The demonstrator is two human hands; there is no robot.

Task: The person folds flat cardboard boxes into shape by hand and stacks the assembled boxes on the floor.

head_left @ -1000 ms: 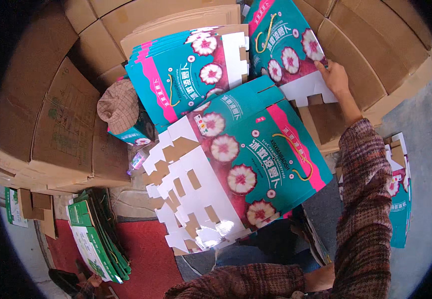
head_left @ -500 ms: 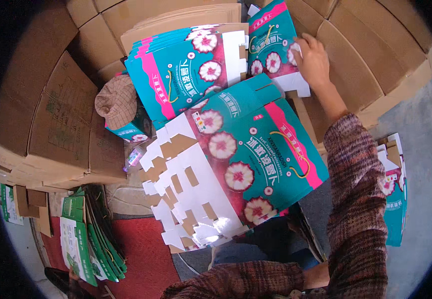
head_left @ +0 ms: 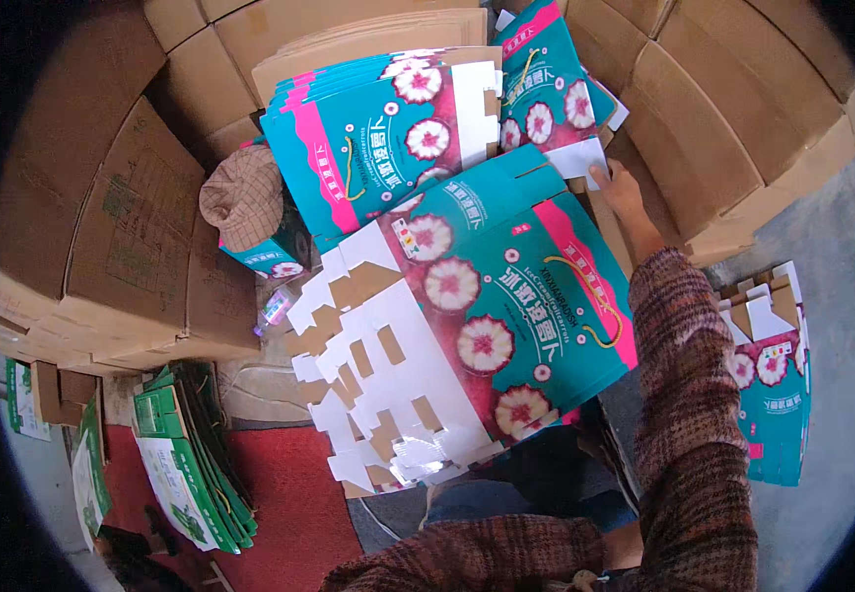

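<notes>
My right hand (head_left: 627,195) reaches far forward, thumb on the white flap at the lower edge of a flat teal carton (head_left: 538,89). Its other fingers are partly hidden behind that flap. The carton leans at the far right, with a rope handle and pink band. Nearer me lies a stack of flat teal cartons (head_left: 506,296), white die-cut flaps spread toward the left. Of my left arm, the plaid sleeve and a bit of skin (head_left: 625,546) show at the lower edge; the fingers are hidden behind my right sleeve.
Another stack of teal cartons (head_left: 378,148) stands at the back. Beside it a checked cap (head_left: 242,197) rests on a small teal box. Brown cardboard boxes (head_left: 132,217) wall the left and right. Green cartons (head_left: 186,474) stand lower left; more teal cartons (head_left: 775,395) stand on the right.
My right hand has moved down and nearer, from the leaning carton's printed face to its lower white flap. The view has shifted slightly. A green carton shows more fully at the lower left.
</notes>
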